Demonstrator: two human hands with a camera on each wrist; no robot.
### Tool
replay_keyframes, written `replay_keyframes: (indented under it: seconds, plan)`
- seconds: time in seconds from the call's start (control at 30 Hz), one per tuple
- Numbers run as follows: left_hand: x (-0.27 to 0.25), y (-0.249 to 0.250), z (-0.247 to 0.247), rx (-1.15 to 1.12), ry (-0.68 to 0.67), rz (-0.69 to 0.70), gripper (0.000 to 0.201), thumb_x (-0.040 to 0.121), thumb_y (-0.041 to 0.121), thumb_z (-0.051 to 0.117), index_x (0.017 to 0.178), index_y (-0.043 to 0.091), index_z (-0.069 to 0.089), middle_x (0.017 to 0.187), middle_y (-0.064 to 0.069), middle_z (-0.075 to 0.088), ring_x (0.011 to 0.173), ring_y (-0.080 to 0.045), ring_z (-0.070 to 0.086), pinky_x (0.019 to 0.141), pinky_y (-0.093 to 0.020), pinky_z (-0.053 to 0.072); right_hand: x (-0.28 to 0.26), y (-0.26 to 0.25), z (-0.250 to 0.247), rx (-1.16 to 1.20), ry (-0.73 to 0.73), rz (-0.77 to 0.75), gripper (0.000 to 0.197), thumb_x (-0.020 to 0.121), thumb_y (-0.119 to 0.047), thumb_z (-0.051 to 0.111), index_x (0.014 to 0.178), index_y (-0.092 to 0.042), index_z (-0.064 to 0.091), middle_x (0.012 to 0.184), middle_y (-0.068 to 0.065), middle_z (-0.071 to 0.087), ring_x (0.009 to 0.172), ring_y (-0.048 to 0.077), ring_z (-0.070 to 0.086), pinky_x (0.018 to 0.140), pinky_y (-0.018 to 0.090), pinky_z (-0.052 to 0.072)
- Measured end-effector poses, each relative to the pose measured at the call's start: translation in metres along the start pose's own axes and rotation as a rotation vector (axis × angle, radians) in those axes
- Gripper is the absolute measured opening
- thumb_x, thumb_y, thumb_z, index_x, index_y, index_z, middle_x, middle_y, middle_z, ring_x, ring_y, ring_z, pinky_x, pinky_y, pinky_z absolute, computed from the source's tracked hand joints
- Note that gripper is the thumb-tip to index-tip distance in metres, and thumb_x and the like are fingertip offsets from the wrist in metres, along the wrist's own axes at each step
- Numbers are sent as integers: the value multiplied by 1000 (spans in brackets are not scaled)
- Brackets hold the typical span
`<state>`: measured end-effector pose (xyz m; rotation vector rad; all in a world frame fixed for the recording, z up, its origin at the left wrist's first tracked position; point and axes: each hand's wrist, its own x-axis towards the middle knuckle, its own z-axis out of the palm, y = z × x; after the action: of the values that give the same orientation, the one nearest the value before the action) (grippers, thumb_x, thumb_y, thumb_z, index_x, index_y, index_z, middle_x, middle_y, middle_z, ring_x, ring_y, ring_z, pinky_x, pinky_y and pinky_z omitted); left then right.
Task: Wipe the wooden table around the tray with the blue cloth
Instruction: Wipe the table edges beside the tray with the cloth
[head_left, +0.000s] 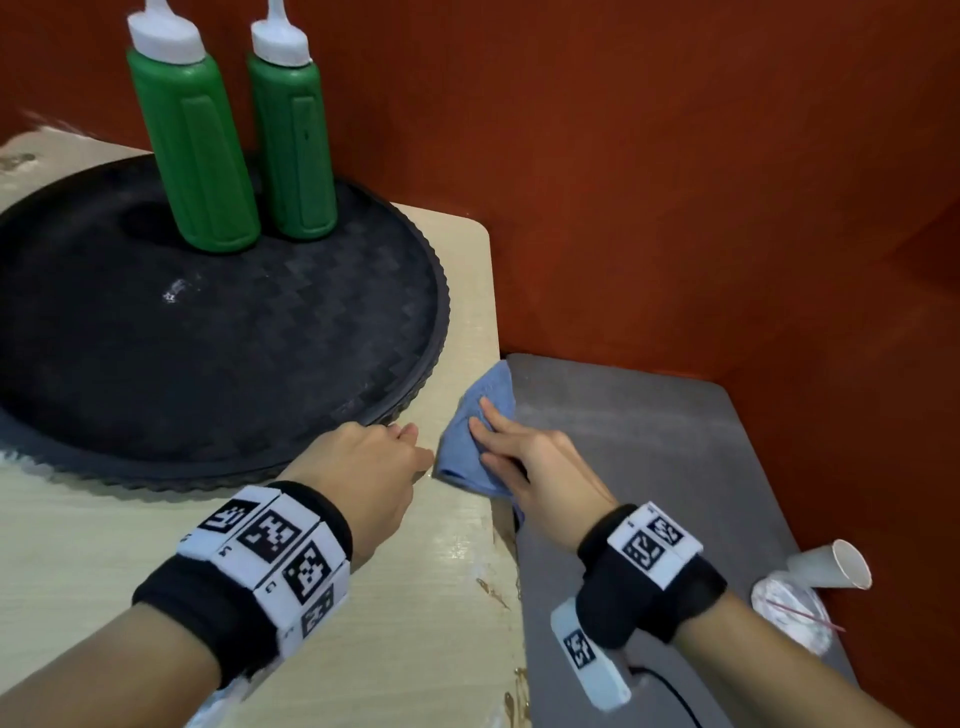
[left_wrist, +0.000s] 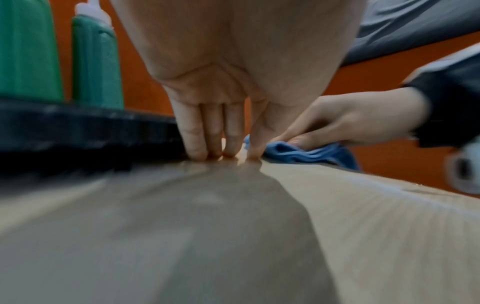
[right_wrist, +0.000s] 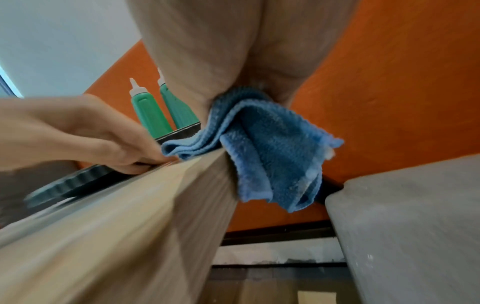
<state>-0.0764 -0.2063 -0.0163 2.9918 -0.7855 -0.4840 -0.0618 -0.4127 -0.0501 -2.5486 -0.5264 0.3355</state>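
A round black tray (head_left: 208, 338) lies on the light wooden table (head_left: 457, 545). The blue cloth (head_left: 467, 426) sits bunched at the table's right edge, just right of the tray. My right hand (head_left: 530, 452) presses on it with straight fingers. In the right wrist view part of the cloth (right_wrist: 272, 148) hangs down over the table's edge. My left hand (head_left: 374, 457) is open beside the tray rim and holds nothing. Its fingertips (left_wrist: 210, 144) stand on the wood, a little left of the cloth (left_wrist: 306, 154).
Two green squeeze bottles (head_left: 197, 150) (head_left: 293, 145) stand at the back of the tray. A lower grey surface (head_left: 649, 441) adjoins the table on the right, with a paper cup (head_left: 831, 566) and a white wrapper (head_left: 789, 608) on it. A red wall (head_left: 675, 182) closes the back and right.
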Motion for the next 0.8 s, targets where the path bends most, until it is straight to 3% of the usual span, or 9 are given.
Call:
replay_keyframes:
  seconds: [0.07, 0.13, 0.2, 0.27, 0.33, 0.43, 0.67, 0.8]
  plan:
    - [4, 6, -14, 22, 5, -31, 21, 97, 19, 36, 107, 21, 54, 107, 1, 56, 87, -22, 55, 69, -32, 42, 21, 4, -6, -15, 16, 3, 40, 98, -14, 49, 138, -14, 49, 154, -3, 26, 135, 21, 40, 111, 28, 35]
    - [13, 9, -29, -13, 86, -30, 18, 96, 17, 37, 104, 21, 53, 101, 0, 57, 78, -19, 47, 67, -31, 40, 37, 8, -12, -5, 27, -3, 38, 98, -12, 50, 136, -12, 51, 153, 0, 29, 134, 16, 42, 110, 23, 34]
    - [30, 7, -36, -92, 209, 12, 25, 95, 15, 39, 116, 23, 50, 111, 3, 56, 90, -16, 50, 77, -29, 43, 49, 14, -17, -4, 33, -26, 35, 98, -11, 49, 132, -10, 55, 152, 1, 31, 122, 4, 52, 104, 15, 38]
    - [49, -5, -35, -127, 280, 18, 39, 96, 22, 38, 135, 23, 39, 133, 4, 47, 123, -15, 42, 98, -32, 39, 58, 20, -21, -15, 20, -40, 35, 98, -12, 48, 133, -11, 55, 152, 0, 31, 123, 3, 51, 104, 12, 35]
    - [64, -20, -31, -98, 222, -52, 55, 99, 36, 31, 149, 17, 18, 153, -4, 26, 143, -19, 19, 113, -37, 27, 62, 26, -23, -10, 2, -46, 38, 99, -13, 48, 137, -15, 52, 152, -3, 31, 136, 9, 36, 112, 20, 31]
    - [82, -38, -26, -152, 87, -141, 70, 97, 54, 18, 152, 15, -2, 160, -5, 3, 148, -21, 1, 120, -40, 12, 72, 33, -28, 20, -3, -28, 40, 99, -12, 47, 139, -17, 49, 152, -7, 30, 137, 6, 32, 111, 17, 29]
    - [108, -53, -32, -348, -24, -203, 79, 93, 61, 21, 151, 15, -5, 160, -2, 3, 148, -23, 4, 118, -44, 18, 133, 52, -47, -12, 32, -24, 39, 100, -11, 46, 137, -16, 51, 152, -4, 30, 137, 9, 32, 108, 15, 31]
    - [115, -63, -46, -302, -59, -235, 80, 92, 62, 23, 151, 16, -4, 160, -5, 1, 147, -27, 3, 117, -46, 19, 140, 48, -51, 9, 27, 3, 39, 100, -10, 45, 138, -14, 50, 153, -1, 30, 138, 9, 30, 110, 17, 28]
